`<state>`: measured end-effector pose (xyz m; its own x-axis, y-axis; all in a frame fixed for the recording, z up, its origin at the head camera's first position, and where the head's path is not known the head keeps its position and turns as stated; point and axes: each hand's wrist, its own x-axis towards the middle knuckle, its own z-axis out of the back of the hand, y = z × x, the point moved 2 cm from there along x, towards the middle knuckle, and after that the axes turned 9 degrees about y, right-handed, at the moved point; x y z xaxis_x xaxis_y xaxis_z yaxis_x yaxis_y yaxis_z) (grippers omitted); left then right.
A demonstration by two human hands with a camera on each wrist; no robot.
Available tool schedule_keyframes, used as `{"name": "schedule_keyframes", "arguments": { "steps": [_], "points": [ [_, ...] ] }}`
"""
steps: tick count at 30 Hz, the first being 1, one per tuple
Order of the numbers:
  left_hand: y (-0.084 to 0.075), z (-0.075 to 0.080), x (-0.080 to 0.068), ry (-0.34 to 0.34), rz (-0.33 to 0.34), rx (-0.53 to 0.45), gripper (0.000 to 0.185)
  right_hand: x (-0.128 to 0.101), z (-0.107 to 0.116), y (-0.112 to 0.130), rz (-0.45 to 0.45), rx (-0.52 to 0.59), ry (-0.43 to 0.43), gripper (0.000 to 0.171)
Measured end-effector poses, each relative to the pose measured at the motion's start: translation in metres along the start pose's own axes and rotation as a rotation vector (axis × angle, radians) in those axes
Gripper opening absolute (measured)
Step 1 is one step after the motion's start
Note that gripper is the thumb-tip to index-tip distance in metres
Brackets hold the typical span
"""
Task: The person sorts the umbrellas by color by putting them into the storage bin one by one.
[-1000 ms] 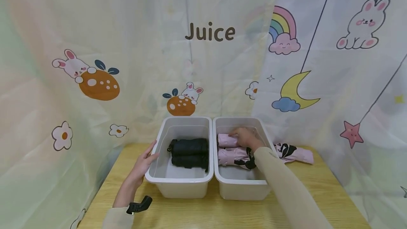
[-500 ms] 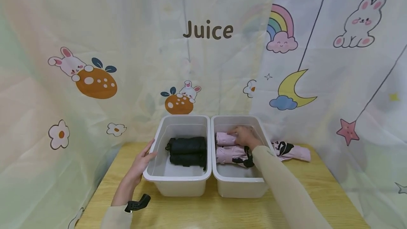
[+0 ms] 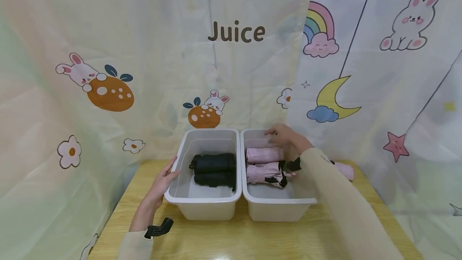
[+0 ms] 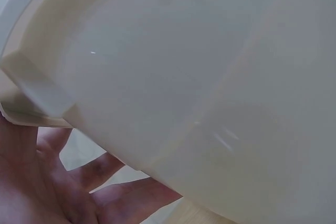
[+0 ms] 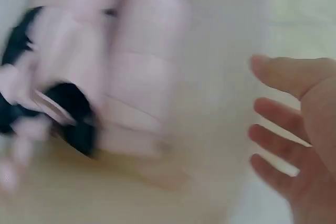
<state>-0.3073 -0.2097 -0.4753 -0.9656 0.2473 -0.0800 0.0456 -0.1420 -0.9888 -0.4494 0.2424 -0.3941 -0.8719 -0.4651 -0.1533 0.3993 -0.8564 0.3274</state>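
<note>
Head view: two white bins stand side by side, rims touching, on the wooden counter [image 3: 231,240]. The left bin [image 3: 203,200] holds two black folded umbrellas [image 3: 214,169]; the right bin [image 3: 281,202] holds two pink folded umbrellas [image 3: 264,163], all with long axes running left to right. A third pink umbrella [image 3: 344,170] lies on the counter right of the bins. The left hand [image 3: 162,183] rests open against the left bin's outer wall; the right hand [image 3: 285,135] hovers above the right bin's far rim, grip wide, holding nothing.

Left wrist view: straight fingers [image 4: 121,192] touch the bin wall [image 4: 184,77].

Right wrist view: spread fingers [image 5: 283,124] hover beside the blurred pink umbrellas [image 5: 131,72].
</note>
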Motion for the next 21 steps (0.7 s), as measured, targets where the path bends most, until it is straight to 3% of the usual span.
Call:
{"name": "schedule_keyframes", "arguments": {
  "steps": [5,9,13,21],
  "points": [
    [0.002,0.0,0.001,-0.004,0.016,0.025,0.063,-0.045,0.044,-0.019,0.031,-0.048,-0.217,0.028],
    [-0.001,0.005,0.0,-0.002,0.005,0.032,0.064,-0.081,0.051,-0.046,-0.001,-0.018,-0.268,0.027],
    [-0.002,0.008,0.0,-0.002,0.012,0.035,0.065,-0.109,0.033,-0.085,-0.035,0.005,-0.231,0.025],
    [0.001,0.002,0.002,0.008,0.004,0.036,0.064,-0.159,-0.027,-0.155,-0.169,0.124,0.0,0.046]
  ]
}}
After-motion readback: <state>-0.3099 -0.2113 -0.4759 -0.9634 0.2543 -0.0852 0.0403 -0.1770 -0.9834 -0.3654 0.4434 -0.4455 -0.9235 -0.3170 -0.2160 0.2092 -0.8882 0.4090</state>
